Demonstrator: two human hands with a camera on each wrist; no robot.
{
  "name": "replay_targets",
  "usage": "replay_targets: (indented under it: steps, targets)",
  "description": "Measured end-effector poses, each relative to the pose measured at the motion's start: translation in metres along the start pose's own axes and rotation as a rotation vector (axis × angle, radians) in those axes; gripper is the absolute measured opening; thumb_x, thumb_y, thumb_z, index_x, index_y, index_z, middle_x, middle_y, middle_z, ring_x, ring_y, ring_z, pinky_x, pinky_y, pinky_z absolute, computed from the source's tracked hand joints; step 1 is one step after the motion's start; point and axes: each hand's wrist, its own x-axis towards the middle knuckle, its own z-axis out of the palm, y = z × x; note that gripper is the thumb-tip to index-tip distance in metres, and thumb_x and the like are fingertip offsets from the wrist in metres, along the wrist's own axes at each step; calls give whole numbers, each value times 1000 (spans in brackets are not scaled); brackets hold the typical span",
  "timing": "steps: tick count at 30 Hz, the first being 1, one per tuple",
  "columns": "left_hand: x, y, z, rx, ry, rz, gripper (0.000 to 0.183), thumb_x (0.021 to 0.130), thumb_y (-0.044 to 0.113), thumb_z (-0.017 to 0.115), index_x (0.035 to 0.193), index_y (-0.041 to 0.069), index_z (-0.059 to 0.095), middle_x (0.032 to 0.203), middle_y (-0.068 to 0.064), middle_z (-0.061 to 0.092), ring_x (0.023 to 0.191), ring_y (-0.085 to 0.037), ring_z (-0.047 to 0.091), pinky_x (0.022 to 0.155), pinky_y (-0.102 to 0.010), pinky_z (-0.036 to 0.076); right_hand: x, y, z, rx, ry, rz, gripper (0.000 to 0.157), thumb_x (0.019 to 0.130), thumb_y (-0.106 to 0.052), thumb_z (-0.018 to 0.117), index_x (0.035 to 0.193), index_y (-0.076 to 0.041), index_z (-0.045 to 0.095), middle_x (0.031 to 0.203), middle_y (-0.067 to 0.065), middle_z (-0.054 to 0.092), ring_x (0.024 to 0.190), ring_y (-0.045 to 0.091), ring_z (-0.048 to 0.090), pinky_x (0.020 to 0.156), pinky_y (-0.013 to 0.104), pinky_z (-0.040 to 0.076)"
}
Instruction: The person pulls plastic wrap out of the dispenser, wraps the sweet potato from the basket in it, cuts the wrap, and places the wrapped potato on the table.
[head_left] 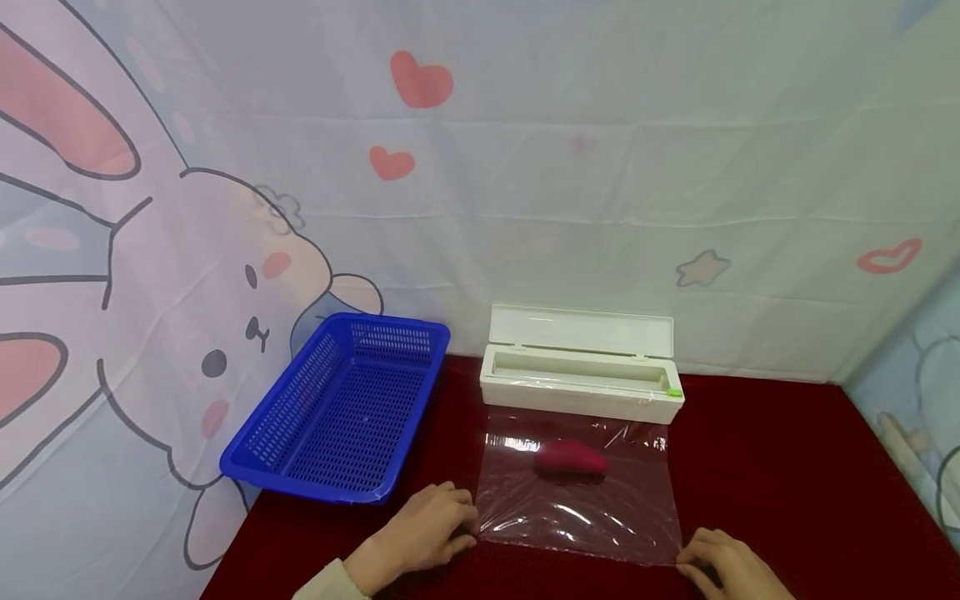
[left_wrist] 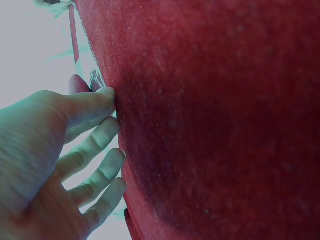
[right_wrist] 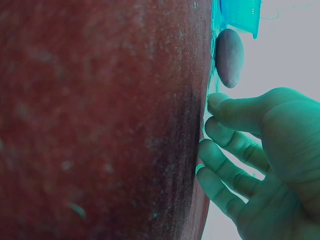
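A sheet of clear cling film point(head_left: 577, 521) lies spread over the red cloth, running out from the front of a white cling film box point(head_left: 581, 392). On the film sits a reddish-purple, sweet-potato-shaped thing point(head_left: 572, 458), which also shows in the right wrist view point(right_wrist: 230, 57). My left hand point(head_left: 429, 527) pinches the film's near left corner between thumb and forefinger, the other fingers spread in the left wrist view. At the near right corner, my right hand point(head_left: 723, 567) pinches the film the same way. Its wrist is cut off by the frame's lower edge.
The box's lid point(head_left: 581, 331) stands raised at the back, and a green slider point(head_left: 674, 392) sits at its right end. To the left is a blue plastic basket point(head_left: 360, 425). A printed curtain point(head_left: 562, 183) hangs behind the red-covered table point(head_left: 787, 467).
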Motion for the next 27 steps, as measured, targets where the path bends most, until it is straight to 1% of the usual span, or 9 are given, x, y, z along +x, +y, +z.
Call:
replay_targets:
  steps: [6, 10, 14, 20, 27]
  targets:
    - [1, 0, 2, 7, 51, 17, 6, 91, 26, 84, 87, 28, 80, 91, 18, 69, 82, 0, 55, 72, -21, 46, 0, -1, 0, -8, -6, 11, 9, 95, -21, 80, 89, -26, 76, 90, -23, 62, 79, -8, 50, 66, 21, 48]
    - [2, 0, 2, 19, 70, 32, 8, 92, 25, 83, 86, 28, 78, 88, 17, 67, 81, -1, 55, 71, -20, 45, 0, -3, -2, -11, -23, 40, 7, 96, -23, 79, 90, -26, 76, 90, -21, 62, 79, -7, 49, 66, 21, 48]
    - [3, 1, 2, 32, 69, 41, 7, 95, 25, 79, 88, 27, 76, 88, 16, 66, 81, -3, 56, 70, -20, 44, 0, -4, -3, -18, -17, 49, 7, 97, -23, 79, 91, -26, 76, 91, -20, 62, 79, -7, 49, 66, 21, 48]
    - [3, 2, -2, 37, 54, 18, 9, 99, 25, 75, 90, 25, 75, 89, 15, 65, 82, -4, 57, 71, -21, 45, -2, -6, -3, -23, 31, 34, 10, 97, -20, 79, 90, -25, 74, 91, -21, 61, 78, -8, 48, 65, 21, 47]
    - [5, 3, -7, 59, 78, 8, 7, 100, 24, 74, 93, 23, 76, 89, 13, 66, 82, -6, 59, 71, -21, 46, -3, -7, -5, -9, 32, 70, 13, 97, -16, 77, 92, -27, 71, 91, -19, 60, 76, -8, 46, 64, 21, 45]
